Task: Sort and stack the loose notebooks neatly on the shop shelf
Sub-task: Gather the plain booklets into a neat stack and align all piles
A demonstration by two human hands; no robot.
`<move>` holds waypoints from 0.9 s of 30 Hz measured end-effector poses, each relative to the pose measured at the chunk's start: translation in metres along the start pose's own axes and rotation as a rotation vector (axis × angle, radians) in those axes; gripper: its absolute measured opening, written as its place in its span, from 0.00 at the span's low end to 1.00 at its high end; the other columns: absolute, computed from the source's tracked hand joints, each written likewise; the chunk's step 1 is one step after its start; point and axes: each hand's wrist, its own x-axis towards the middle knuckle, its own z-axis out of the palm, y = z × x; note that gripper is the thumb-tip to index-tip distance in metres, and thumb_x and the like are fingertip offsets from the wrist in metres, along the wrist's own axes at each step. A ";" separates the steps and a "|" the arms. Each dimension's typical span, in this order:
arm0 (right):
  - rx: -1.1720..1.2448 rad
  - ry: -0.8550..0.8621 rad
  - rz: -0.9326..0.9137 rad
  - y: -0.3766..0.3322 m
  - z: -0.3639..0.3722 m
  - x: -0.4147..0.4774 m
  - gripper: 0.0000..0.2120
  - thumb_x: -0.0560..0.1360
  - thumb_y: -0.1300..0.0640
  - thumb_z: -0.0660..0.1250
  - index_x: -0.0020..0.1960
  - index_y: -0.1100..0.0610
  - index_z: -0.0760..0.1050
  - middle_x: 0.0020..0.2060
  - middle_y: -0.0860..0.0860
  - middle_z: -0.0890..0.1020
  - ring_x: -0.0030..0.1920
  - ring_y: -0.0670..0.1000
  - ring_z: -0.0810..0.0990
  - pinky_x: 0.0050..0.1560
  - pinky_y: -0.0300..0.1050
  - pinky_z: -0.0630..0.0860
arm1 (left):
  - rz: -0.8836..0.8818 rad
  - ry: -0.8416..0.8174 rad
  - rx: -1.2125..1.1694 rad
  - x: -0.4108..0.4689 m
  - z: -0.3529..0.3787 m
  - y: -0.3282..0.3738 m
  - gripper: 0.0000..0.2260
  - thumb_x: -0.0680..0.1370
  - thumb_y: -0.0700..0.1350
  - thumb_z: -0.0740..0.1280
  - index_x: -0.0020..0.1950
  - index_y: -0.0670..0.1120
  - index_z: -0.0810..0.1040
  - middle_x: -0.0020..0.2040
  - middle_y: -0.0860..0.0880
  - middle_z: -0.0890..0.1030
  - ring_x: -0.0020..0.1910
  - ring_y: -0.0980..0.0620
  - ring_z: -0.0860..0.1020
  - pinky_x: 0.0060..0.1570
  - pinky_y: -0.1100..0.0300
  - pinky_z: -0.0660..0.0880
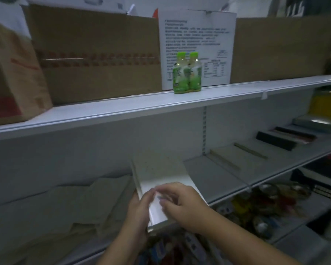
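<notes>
Dim shop aisle. On the white middle shelf (pixel 214 176) we see a pale stack of notebooks (pixel 159 173) overhanging the front edge. The left hand (pixel 139 209) grips its left side, fingers curled over the top. The right hand (pixel 182 203) curls over the near right corner, holding it. Two green bottles (pixel 187 73) stand on the upper shelf (pixel 122 109).

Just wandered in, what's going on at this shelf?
A person is handling a stack of pale notebooks at the front edge of the lower shelf. The left hand grips its left side; the right hand lies on its near end, its grip blurred. Other notebook piles lie further right, and two green bottles stand on the shelf above.
</notes>
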 end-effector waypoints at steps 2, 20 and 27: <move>-0.067 0.134 0.223 0.032 -0.039 -0.012 0.28 0.75 0.50 0.65 0.73 0.52 0.63 0.73 0.48 0.63 0.73 0.48 0.62 0.73 0.46 0.62 | -0.032 -0.037 -0.025 -0.003 0.028 -0.013 0.05 0.78 0.38 0.63 0.51 0.41 0.77 0.38 0.43 0.85 0.35 0.46 0.83 0.38 0.53 0.79; 0.297 -0.005 0.652 0.203 -0.167 0.020 0.22 0.76 0.63 0.64 0.67 0.51 0.67 0.58 0.47 0.79 0.59 0.49 0.78 0.59 0.43 0.75 | -0.266 -0.228 0.143 0.124 0.176 -0.120 0.17 0.68 0.45 0.66 0.56 0.42 0.79 0.50 0.43 0.84 0.49 0.43 0.82 0.56 0.44 0.77; 0.087 -0.061 0.676 0.246 -0.165 0.092 0.24 0.77 0.61 0.63 0.70 0.48 0.62 0.64 0.48 0.72 0.64 0.53 0.72 0.58 0.39 0.72 | -0.126 -0.242 0.458 0.182 0.188 -0.116 0.23 0.59 0.43 0.70 0.55 0.50 0.76 0.56 0.44 0.81 0.46 0.53 0.81 0.52 0.53 0.78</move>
